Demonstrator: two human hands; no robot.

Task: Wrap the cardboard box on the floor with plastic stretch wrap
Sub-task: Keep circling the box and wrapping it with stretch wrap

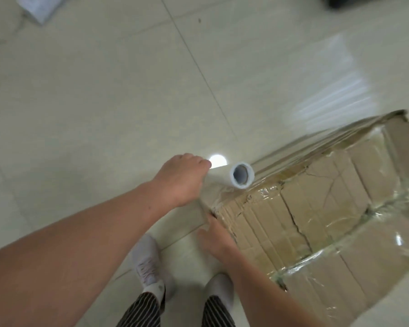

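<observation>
Head view down onto a tiled floor, with the cardboard box lying at right, just ahead of two white shoes. Already banded with glossy film across its top and near side, so judged partway through the wrapping. Left hand curled over the roll of stretch wrap, held just off the box's nearest left corner with the hollow core end facing the camera; kept close to the cardboard, probably to hold taut the film drawn out along the far edge. Right hand laid against the same corner lower down, fingers fairly straight and gripping nothing, seemingly to steady the box or press film flat for the turn round the corner. Too blurred there to confirm contact. Both hands crowded at one corner, likely to keep tension through the bend.
</observation>
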